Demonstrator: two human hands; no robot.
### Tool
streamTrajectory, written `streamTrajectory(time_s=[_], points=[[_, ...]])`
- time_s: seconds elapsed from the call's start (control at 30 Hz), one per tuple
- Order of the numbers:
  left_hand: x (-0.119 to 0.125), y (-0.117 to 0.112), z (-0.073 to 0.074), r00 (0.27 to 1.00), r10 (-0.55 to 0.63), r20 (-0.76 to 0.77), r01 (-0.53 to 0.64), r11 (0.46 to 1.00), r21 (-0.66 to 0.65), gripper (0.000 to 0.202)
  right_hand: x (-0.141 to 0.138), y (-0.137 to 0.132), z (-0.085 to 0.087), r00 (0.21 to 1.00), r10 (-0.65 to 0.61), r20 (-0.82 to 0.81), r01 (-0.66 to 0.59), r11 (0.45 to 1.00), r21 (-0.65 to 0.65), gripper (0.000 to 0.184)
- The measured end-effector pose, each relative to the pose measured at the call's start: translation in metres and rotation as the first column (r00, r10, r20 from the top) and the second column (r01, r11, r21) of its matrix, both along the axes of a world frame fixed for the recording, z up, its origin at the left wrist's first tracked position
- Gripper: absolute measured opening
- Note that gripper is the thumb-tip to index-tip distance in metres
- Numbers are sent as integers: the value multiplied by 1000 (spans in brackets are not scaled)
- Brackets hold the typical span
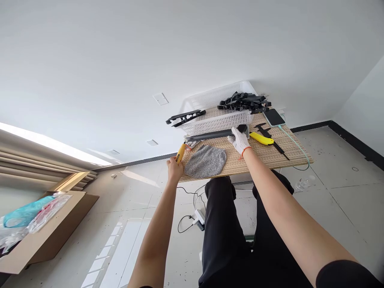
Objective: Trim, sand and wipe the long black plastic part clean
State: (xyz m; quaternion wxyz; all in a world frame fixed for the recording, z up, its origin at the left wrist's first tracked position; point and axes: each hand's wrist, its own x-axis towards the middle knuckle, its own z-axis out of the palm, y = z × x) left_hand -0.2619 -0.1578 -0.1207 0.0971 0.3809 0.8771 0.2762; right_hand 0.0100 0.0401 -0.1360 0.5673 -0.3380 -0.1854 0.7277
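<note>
At the table's [270,157] left edge, a yellow-handled tool [181,152] is gripped in the bare left hand [174,169]. Along the far side, before the white basket [216,123], a long black strip [210,135] is pinned by the gloved right hand [241,141], closed over its right end. The strip is best held flat and firm, with the tool's tip kept off the glove. A grey cloth [205,161] lies between the hands. A yellow knife [262,138], black gauge [279,149] and phone [274,117] crowd the right side.

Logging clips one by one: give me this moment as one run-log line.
left hand: holds yellow tool / right hand: gloved, on black strip / table: grey cloth, white basket
</note>
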Motion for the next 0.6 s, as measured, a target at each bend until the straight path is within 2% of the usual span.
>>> streamTrajectory(time_s=[0.6], points=[[22,0,1,997,-71,-12,72,996,49,30,-1,-1,1,1000,-11,-17,11,1000,-1,31]])
